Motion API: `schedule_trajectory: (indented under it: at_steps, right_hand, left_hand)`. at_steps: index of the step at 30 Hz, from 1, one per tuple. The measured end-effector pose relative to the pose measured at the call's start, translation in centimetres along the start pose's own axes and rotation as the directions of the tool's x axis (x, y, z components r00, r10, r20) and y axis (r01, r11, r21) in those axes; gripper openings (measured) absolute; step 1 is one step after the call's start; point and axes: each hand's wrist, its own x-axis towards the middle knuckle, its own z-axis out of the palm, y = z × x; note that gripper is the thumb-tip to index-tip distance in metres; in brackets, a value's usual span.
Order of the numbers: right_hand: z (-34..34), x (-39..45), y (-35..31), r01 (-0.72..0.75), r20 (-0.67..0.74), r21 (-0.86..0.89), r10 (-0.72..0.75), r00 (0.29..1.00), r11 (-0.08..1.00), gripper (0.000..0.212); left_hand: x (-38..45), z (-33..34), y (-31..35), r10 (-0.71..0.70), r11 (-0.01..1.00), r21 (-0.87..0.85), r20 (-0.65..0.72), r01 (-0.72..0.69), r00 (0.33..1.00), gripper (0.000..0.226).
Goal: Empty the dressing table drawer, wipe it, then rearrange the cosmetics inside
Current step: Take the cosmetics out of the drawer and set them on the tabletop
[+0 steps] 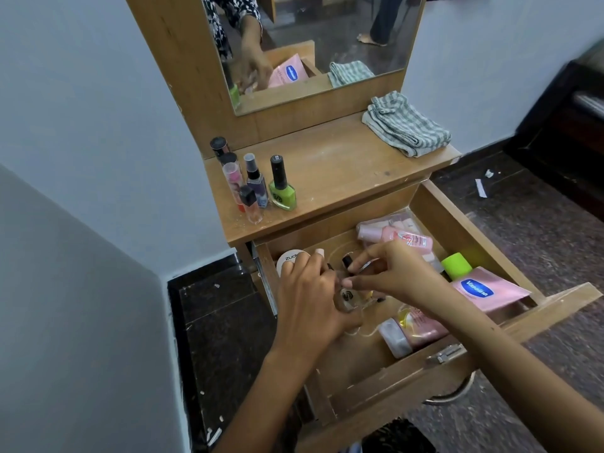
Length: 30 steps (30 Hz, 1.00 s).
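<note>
While the wooden pull-out drawer (464,223) stands wide open below the table top, both hands work close together over its middle. The left hand (309,299) curls its fingers round a small clear glass bottle with a round dark logo (347,297), and the right hand (397,271) — fingertips drawn together — pinches a small black bottle cap (347,262) just above it; whether that cap belongs to the same bottle I cannot tell. Just beyond the left hand's knuckles lies a round white compact with dark lettering (289,258). Past the right hand's fingers, at the back of the drawer, sit several pale pink bottles in a clear pouch (397,232); to the outer side of the right wrist lie a lime green cap (457,264) and a flat pink sachet with a blue oval label (487,291). Under the right forearm rests a pink tube with a white cap (411,331). Farther ahead of the left hand, on the wooden table (343,165), stands a cluster of small bottles — among them a green nail polish with a tall black cap (281,188) and a clear spray bottle (256,183). Well beyond the right hand, a folded grey-and-white striped cloth (405,125) lies on the table below the mirror (313,37).
</note>
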Motion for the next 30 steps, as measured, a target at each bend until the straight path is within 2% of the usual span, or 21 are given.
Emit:
schedule_trajectory:
  at_steps: [3,5,8,10,13,17,19,24,27,30]
  right_hand:
    - [-0.1,-0.3,-0.4,-0.08,0.067,0.114,0.073,0.995,0.99,0.029]
    - [-0.4,-0.5,-0.6,-0.083,0.072,0.135,0.074,0.995,0.987,0.035]
    - [-0.8,-0.8,-1.2,-0.001,-0.037,0.124,0.005,0.999,0.992,0.035]
    - [-1.1,-1.0,-1.7,0.083,-0.174,0.128,-0.06,0.983,0.988,0.034]
    - [-1.2,-0.8,-3.0,0.308,-0.421,0.063,-0.255,0.871,0.949,0.029]
    - [-0.1,1.2,-5.1,0.448,-0.556,0.019,-0.363,0.748,0.894,0.027]
    - [0.4,2.7,-5.9,0.461,-0.574,-0.043,-0.399,0.715,0.887,0.028]
    - [0.8,5.5,-6.8,0.464,-0.564,-0.123,-0.447,0.695,0.877,0.027]
    - [0.8,6.1,-7.0,0.468,-0.56,-0.111,-0.444,0.699,0.877,0.028]
    - [0.6,5.6,-6.8,0.449,-0.549,-0.064,-0.407,0.73,0.891,0.039]
  left_hand:
    - [-0.2,-0.5,0.1,0.028,0.999,-0.024,-0.056,-0.029,0.998,0.038]
    - [-0.3,-0.9,0.3,0.048,0.997,-0.048,-0.132,-0.055,0.99,0.039]
    - [-0.4,-1.4,0.2,0.031,0.997,-0.068,-0.221,-0.047,0.975,0.033]
    - [-0.5,-1.7,0.0,-0.031,0.997,-0.07,-0.226,0.015,0.974,0.04]
    - [-0.5,-1.9,-0.5,-0.156,0.987,-0.071,-0.173,0.146,0.973,0.043]
    - [-0.1,-1.7,-0.5,-0.221,0.974,-0.069,-0.138,0.214,0.965,0.03]
    - [0.3,-1.6,-0.2,-0.229,0.973,-0.06,-0.125,0.223,0.965,0.026]
    - [0.9,-1.3,0.1,-0.233,0.972,-0.048,-0.113,0.229,0.966,0.022]
    - [1.0,-1.2,0.2,-0.235,0.972,-0.051,-0.121,0.23,0.965,0.02]
    - [1.2,-1.0,0.3,-0.236,0.972,-0.031,-0.112,0.234,0.965,0.019]
